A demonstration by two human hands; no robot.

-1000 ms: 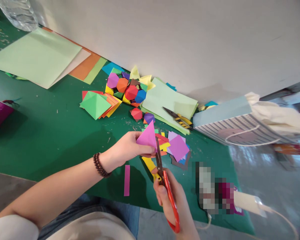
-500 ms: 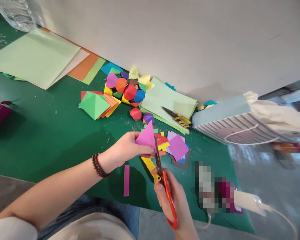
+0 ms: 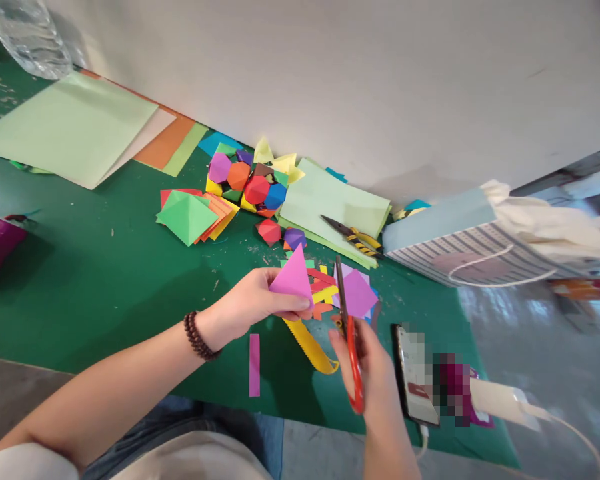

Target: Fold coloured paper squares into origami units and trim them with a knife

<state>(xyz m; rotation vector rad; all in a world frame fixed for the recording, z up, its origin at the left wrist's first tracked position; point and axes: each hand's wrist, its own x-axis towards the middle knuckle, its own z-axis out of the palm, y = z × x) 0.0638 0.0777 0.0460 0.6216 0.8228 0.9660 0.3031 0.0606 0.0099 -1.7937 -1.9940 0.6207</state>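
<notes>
— Red-handled steel scissors [image 3: 355, 363] have moved right, clear of the pink paper triangle [image 3: 293, 277], and a yellow zigzag-edged paper strip [image 3: 307, 347] now shows along its length below that triangle. What is each hand doing?

— The left hand [image 3: 247, 300] pinches the triangle in its fingers, point up, holding it in the air above a green cutting mat [image 3: 100, 280]. The right hand [image 3: 367, 370], just right of the triangle, closes round the scissors, whose blades point up and look shut.

— And the arms?

— The bare left forearm [image 3: 105, 393], with a dark wooden bead bracelet [image 3: 196, 335] at the wrist, reaches in from the lower left towards the triangle. The right wrist rises from the bottom edge.

— What work is in hand?

— Paper cutting, it seems, though the blades are not touching the triangle, so no cut is under way at this moment.

— What else is close?

— A narrow magenta paper strip [image 3: 254, 365] lies below and left of the triangle, and a heap of multicoloured folded paper polyhedra [image 3: 245, 180] lies beyond it.
</notes>
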